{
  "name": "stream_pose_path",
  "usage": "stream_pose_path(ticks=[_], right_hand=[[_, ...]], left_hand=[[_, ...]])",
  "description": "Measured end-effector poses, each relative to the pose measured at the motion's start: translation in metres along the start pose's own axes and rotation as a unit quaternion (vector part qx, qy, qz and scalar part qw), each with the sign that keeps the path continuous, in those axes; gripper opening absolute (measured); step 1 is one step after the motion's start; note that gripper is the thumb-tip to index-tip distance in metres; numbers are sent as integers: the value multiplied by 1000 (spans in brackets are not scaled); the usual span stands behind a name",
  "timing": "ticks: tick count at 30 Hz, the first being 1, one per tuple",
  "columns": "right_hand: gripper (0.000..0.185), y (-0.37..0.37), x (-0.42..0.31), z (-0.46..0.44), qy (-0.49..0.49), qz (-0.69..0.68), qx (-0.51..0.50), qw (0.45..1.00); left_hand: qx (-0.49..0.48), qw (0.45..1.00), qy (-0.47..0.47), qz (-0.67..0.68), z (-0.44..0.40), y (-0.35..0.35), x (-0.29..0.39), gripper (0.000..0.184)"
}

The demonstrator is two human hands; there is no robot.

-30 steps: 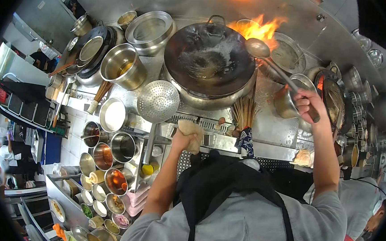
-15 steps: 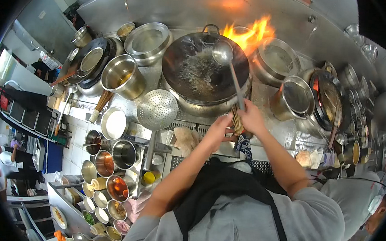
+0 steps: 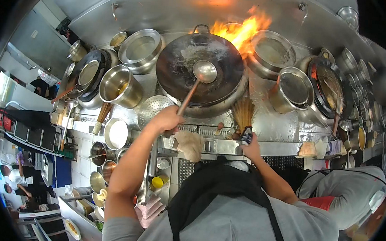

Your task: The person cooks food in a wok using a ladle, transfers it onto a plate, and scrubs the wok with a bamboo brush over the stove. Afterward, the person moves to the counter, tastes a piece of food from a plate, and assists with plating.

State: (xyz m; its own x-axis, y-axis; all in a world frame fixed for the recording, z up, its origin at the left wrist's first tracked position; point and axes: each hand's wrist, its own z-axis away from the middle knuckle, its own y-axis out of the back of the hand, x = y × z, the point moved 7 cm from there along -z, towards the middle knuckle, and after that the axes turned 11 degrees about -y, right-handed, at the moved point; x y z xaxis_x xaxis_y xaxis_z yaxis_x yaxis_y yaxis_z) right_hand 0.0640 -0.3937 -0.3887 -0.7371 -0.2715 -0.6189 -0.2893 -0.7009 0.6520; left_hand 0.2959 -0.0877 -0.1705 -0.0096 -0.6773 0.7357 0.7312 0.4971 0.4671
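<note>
My left hand (image 3: pixel 166 118) is closed round the handle of a steel ladle (image 3: pixel 205 71), whose bowl hangs over the wok. My right hand (image 3: pixel 251 147) grips a bamboo wok brush (image 3: pixel 244 110) by its dark patterned wrapped handle, bristles pointing away from me, to the right of the wok's front rim. The large dark wok (image 3: pixel 170 58) sits on the burner with some bubbly liquid toward its far side. A round perforated strainer (image 3: pixel 151 109) lies just beyond my left hand, partly covered by it.
Tall flames (image 3: pixel 246 32) rise behind the wok at the right. Steel pots (image 3: pixel 122 88) and basins (image 3: pixel 139 49) stand to the left, with another strainer-topped pot (image 3: pixel 293 94) to the right. A crumpled cloth (image 3: pixel 189 145) lies at the front edge. A person in grey (image 3: pixel 353 194) stands at right.
The ladle has passed from my right hand to my left, its bowl moving left and nearer. My right hand now has the brush and has moved nearer to me. The view has shifted slightly.
</note>
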Motion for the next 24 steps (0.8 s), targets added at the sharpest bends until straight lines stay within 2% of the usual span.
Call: stream_pose_path(ticks=[1, 2, 3, 5, 6, 7, 9, 11, 13, 16, 18, 19, 20, 22, 24], right_hand=[[84, 11, -1, 2, 21, -56, -7, 998], [85, 27, 1, 5, 42, -111, -14, 993], [86, 47, -12, 14, 65, -163, -22, 984], [86, 96, -75, 45, 132, -198, -37, 970], [85, 116, -121, 54, 204, -115, -9, 972], [83, 130, -171, 57, 272, -30, 19, 962], [80, 128, -259, 51, 308, 157, 41, 938], [71, 92, -311, 18, 313, 257, 34, 914], [62, 40, -334, -40, 289, 401, -19, 869], [57, 43, -367, -53, 272, 388, 37, 880], [56, 40, -381, -69, 340, 402, 46, 849], [55, 34, -365, -64, 358, 407, 36, 840], [60, 35, -361, -82, 282, 442, -7, 852], [65, 65, -377, -67, 288, 371, 63, 881], [75, 89, -382, -50, 269, 307, 95, 908]], left_hand=[[31, 987, -24, -158, -3, 20, -13, 20], [62, 947, -46, -313, -11, 37, -33, 23], [93, 883, -64, -456, -14, 48, -40, 25], [134, 874, -56, -463, -3, 62, -32, 25], [153, 869, -53, -468, 4, 68, -25, 25], [154, 871, -48, -465, 7, 70, -22, 24], [159, 873, -42, -458, 13, 71, -13, 23], [144, 877, -28, -457, 18, 69, -1, 24], [150, 881, -21, -447, 23, 67, 5, 25], [171, 879, -15, -445, 17, 63, -10, 29], [191, 886, -35, -421, 2, 72, -25, 31], [179, 892, -42, -413, 8, 65, -32, 32], [170, 896, -45, -409, 8, 68, -35, 32], [100, 965, -13, -244, 2, 73, -50, 37], [50, 997, -7, -52, -1, 68, -74, 39]])
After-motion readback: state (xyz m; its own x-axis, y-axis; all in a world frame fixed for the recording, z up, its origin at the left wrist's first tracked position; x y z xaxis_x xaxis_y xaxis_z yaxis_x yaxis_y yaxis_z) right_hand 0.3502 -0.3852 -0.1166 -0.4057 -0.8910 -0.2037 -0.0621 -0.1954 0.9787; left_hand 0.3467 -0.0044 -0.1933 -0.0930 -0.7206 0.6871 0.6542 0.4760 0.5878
